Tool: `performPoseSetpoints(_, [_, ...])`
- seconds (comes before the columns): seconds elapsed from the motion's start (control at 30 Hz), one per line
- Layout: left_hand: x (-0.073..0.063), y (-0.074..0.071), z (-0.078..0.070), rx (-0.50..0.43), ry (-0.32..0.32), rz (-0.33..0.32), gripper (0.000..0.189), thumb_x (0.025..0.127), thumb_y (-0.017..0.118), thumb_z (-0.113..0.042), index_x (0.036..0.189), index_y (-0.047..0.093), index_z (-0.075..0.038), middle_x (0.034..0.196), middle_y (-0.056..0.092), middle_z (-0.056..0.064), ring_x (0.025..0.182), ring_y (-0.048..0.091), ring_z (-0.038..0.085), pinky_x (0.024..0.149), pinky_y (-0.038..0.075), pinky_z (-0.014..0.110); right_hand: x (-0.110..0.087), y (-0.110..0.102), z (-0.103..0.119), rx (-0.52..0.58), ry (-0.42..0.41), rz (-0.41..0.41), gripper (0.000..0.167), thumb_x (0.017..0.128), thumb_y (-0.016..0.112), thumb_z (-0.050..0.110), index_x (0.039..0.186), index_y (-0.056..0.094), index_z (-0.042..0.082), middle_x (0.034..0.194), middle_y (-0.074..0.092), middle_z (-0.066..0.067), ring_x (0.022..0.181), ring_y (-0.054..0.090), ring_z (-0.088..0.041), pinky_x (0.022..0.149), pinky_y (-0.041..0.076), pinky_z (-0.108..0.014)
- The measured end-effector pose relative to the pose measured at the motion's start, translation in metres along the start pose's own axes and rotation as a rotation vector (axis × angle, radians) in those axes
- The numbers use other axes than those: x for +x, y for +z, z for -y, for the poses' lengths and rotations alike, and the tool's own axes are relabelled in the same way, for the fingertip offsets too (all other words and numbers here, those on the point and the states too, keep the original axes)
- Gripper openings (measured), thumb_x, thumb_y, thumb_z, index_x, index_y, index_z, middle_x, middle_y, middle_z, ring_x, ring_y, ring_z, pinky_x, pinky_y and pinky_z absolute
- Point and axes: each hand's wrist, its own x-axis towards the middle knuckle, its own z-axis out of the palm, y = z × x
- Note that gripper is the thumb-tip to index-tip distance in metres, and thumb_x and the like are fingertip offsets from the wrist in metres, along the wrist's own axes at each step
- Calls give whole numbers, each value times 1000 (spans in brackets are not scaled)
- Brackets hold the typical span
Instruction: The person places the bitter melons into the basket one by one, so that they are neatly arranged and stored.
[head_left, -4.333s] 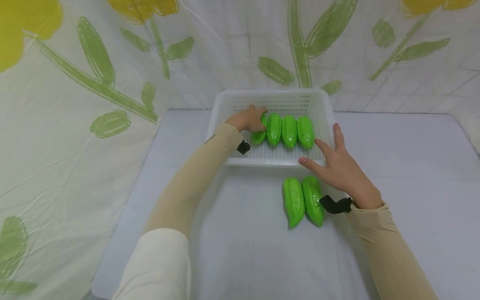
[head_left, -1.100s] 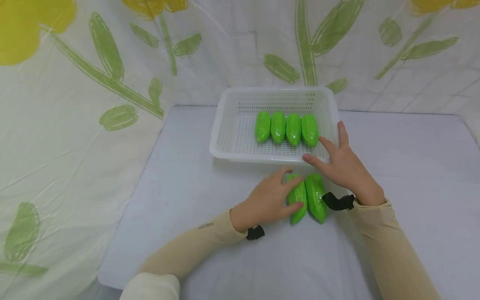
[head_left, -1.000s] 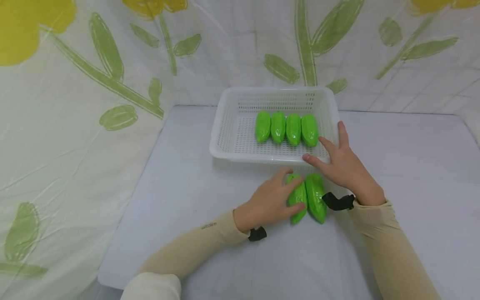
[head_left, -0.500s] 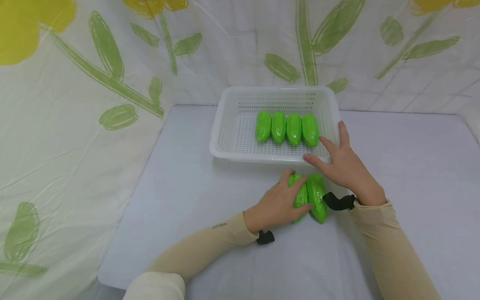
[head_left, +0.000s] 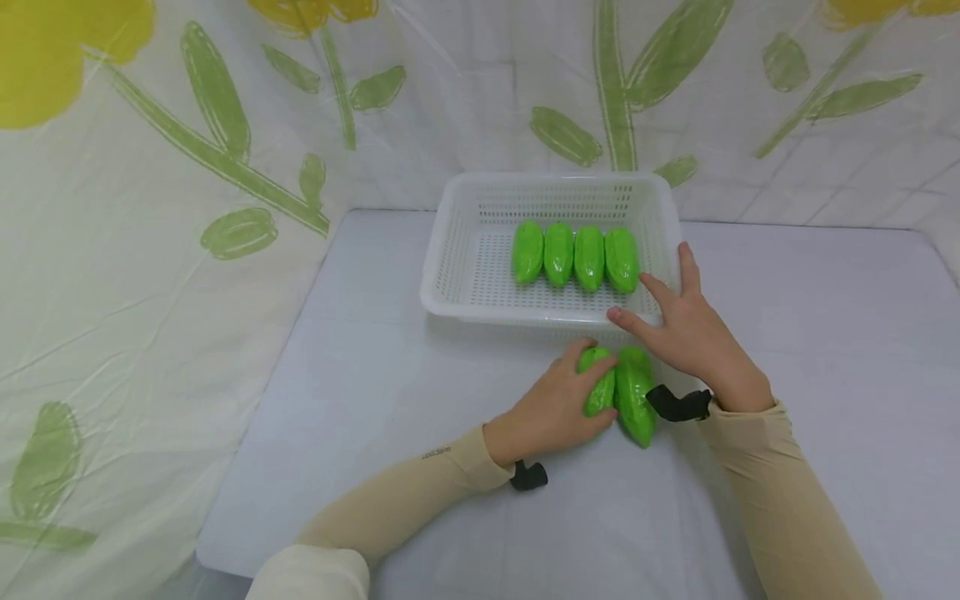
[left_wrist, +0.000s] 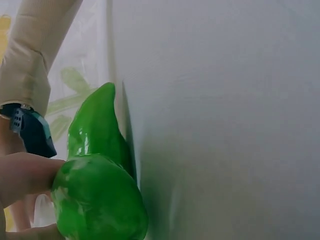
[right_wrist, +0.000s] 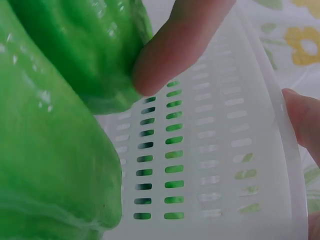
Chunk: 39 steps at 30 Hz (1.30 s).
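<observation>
My left hand [head_left: 553, 410] holds a glossy green pepper [head_left: 598, 400] between fingers and thumb, over the table just in front of the basket. In the left wrist view that pepper's blunt end [left_wrist: 100, 200] is large beside the fingers. Right beside it, a second green pepper [head_left: 635, 397] lies on the table. My right hand [head_left: 686, 337] rests with spread fingers at the near right corner of the white slotted basket [head_left: 517, 315]. Its thumb lies along the front rim. A left-hand fingertip [right_wrist: 150, 75] presses on the held pepper in the right wrist view.
Several green peppers [head_left: 558, 254] lie side by side in a row inside the basket, towards its right. The basket stands at the back of a table [head_left: 337, 358] with a pale cover. Behind it hangs a white cloth [head_left: 465, 92] printed with yellow flowers and green leaves.
My left hand has left the basket, reached down to the left pepper on the table and closed its fingers on it. That pepper has shifted and tipped slightly. My right hand stays at the basket.
</observation>
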Motion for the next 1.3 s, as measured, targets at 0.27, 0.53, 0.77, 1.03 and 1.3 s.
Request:
performPoseSetpoints(0.27, [-12, -18, -2, -33, -12, -2, 69, 97, 72, -35, 158, 45, -17, 165, 28, 16, 140, 50, 29, 111, 48, 36, -1, -1, 2, 3, 29, 20, 97, 98, 53, 70, 161, 32, -1, 169, -31, -14, 143, 31, -65, 105, 39, -76])
performPoseSetpoints(0.53, [-28, -51, -8, -60, 67, -79, 68, 96, 75, -32, 155, 48, -15, 165, 28, 16, 136, 54, 26, 111, 50, 35, 0, -2, 3, -6, 23, 21, 98, 98, 52, 70, 161, 32, -2, 169, -31, -16, 141, 33, -66, 104, 40, -76])
performPoseSetpoints(0.77, [-26, -83, -5, -102, 80, -142, 67, 95, 77, -29, 155, 49, -16, 164, 27, 11, 118, 60, 26, 89, 57, 33, 0, -2, 2, -2, 31, 31, 99, 98, 51, 71, 162, 30, -2, 168, -32, -15, 141, 33, -66, 105, 39, -76])
performPoseSetpoints(1.03, [-9, -113, 11, -108, 32, -176, 67, 95, 76, -29, 155, 48, -16, 164, 27, 13, 130, 57, 30, 104, 53, 41, 1, -2, 1, 1, 37, 44, 99, 98, 50, 72, 162, 29, -1, 168, -34, -13, 141, 33, -66, 106, 38, -76])
performPoseSetpoints(1.3, [1, -137, 18, -69, -52, -167, 68, 96, 73, -32, 157, 46, -18, 166, 25, 9, 121, 61, 30, 100, 54, 43, 0, -3, 2, 2, 38, 46, 99, 98, 50, 72, 163, 30, 0, 168, -34, -13, 142, 33, -65, 107, 38, -76])
